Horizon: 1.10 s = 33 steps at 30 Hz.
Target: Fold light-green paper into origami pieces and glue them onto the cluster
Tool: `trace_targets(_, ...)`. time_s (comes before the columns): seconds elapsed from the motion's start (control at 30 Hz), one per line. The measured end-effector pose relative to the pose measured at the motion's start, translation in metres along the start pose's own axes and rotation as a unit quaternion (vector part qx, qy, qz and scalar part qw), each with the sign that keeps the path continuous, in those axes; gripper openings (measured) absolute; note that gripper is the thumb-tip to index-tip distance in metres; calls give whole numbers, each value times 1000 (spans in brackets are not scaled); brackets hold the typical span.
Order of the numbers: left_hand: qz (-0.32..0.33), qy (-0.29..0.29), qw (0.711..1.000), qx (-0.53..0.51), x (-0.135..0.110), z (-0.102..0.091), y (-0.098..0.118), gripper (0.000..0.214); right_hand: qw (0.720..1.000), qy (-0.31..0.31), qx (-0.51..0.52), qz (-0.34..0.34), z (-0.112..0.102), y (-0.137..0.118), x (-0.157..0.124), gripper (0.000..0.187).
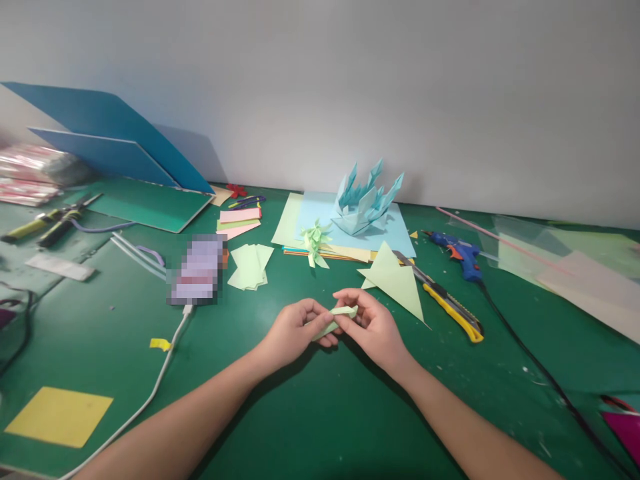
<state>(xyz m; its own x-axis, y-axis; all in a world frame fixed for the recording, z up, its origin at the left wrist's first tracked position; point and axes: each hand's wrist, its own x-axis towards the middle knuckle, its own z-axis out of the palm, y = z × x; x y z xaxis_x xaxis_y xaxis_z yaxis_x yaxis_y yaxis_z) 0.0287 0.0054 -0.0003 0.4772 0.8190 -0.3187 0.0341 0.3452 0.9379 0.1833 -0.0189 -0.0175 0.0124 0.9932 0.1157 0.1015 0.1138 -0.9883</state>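
Between both hands, above the green table, is a small folded piece of pale green paper (326, 329). My left hand (299, 328) pinches its left part between thumb and fingers. My right hand (371, 327) grips the upper right end, thumb close to the other thumb. Fingers cover much of the paper, so its full shape is hidden. Just beyond the hands sits a light green folded paper figure (316, 243). Pale green paper slips (251, 267) lie to the left, and larger green triangular pieces (397, 283) lie to the right.
A blue origami piece (367, 203) stands on stacked paper sheets (287, 223) at the back. On the right are a yellow utility knife (453, 310) and a blue glue gun (463, 255) with a black cord. A corded phone (199, 270), pliers (57, 220) and yellow paper (59, 417) lie left.
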Motion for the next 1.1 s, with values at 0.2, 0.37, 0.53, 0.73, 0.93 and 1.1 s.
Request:
trace_targets(0.2, -19, 69, 996, -56, 1, 3, 5, 29, 1000, -13, -2, 10, 0, 1, 2, 22)
trace_targets(0.37, -22, 79, 995, -60, 1, 4, 5, 26, 998, 9, -44, -48, 0, 1, -1, 13)
trace_targets(0.53, -17, 77, 996, -50, 2, 5, 4, 25, 988, -3, -103, -114, -1, 0, -2, 4)
trace_targets(0.73, -12, 74, 996, -40, 2, 5, 4, 24, 982, 5, -128, -139, -1, -1, -3, 8)
trace_targets(0.93, 1, 64, 998, -27, 1, 4, 1, 30, 982, 2, -146, -120, -1, -2, -4, 9)
trace_targets(1.1, 18, 55, 998, 4, 0, 2, -3, 34, 991, -8, -123, -52, -3, -1, -3, 9)
